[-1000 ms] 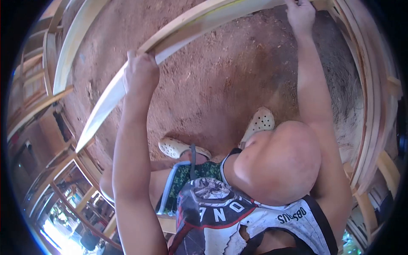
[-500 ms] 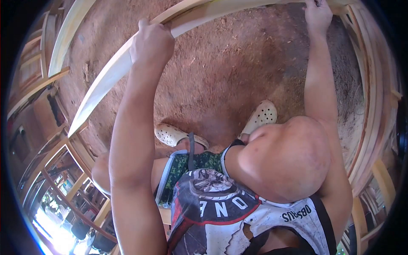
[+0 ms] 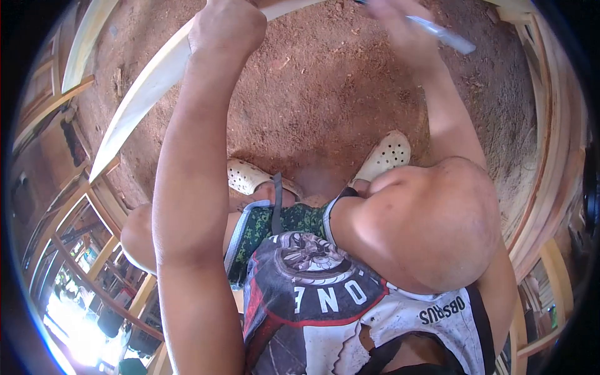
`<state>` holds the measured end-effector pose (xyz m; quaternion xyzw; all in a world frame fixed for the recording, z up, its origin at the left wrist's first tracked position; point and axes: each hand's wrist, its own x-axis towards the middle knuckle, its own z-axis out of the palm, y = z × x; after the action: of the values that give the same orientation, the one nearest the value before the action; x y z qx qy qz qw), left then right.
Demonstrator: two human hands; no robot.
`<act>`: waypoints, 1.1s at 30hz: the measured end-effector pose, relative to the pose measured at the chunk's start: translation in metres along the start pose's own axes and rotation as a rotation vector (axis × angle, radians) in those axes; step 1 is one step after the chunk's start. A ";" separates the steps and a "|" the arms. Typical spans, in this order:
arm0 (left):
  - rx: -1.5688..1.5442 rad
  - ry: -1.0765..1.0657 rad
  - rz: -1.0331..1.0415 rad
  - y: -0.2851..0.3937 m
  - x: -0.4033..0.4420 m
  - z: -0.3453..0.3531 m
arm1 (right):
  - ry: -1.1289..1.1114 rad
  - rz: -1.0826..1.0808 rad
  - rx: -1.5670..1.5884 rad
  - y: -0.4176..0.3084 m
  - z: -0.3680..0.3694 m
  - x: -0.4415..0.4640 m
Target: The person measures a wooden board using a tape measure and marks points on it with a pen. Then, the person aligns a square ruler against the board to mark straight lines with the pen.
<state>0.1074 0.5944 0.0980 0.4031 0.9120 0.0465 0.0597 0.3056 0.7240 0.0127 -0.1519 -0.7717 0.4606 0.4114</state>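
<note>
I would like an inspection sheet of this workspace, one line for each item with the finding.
Surface: reddish-brown ground, looks like bare earth.
Job's things: long pale board, running out of the picture at the top; see-through tool, blurred, its kind not clear.
Clutter: small pale chips scattered on the ground.
Hands: left hand grips the long pale board; right hand, blurred, holds the see-through tool.
Cables: nothing seen.
Surroundings: long wooden pieces side by side at the picture's right; wooden frames at its left.
</note>
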 end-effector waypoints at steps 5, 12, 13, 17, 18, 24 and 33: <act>-0.012 -0.011 -0.066 -0.002 0.006 0.003 | -0.134 -0.526 -0.161 0.009 0.031 0.029; 0.052 -0.026 -0.030 0.004 0.002 0.005 | -0.151 -0.622 -0.298 0.022 0.047 0.042; 0.036 -0.012 -0.031 0.005 0.002 0.006 | -0.101 -0.677 -0.304 0.026 0.050 0.042; 0.024 0.018 -0.035 0.009 0.007 0.012 | -0.121 -0.674 -0.215 0.033 0.048 0.048; 0.028 0.017 -0.031 0.009 0.007 0.011 | -0.080 -0.706 -0.245 0.032 0.047 0.048; 0.083 -0.045 0.038 0.015 0.002 0.007 | 0.013 -0.747 -0.190 0.038 0.052 0.050; 0.008 -0.037 -0.114 0.018 0.004 0.010 | -0.043 -0.698 -0.108 0.030 0.045 0.048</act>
<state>0.1191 0.6100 0.0900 0.3517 0.9324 0.0320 0.0773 0.2371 0.7424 0.0007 0.1092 -0.8088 0.2537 0.5191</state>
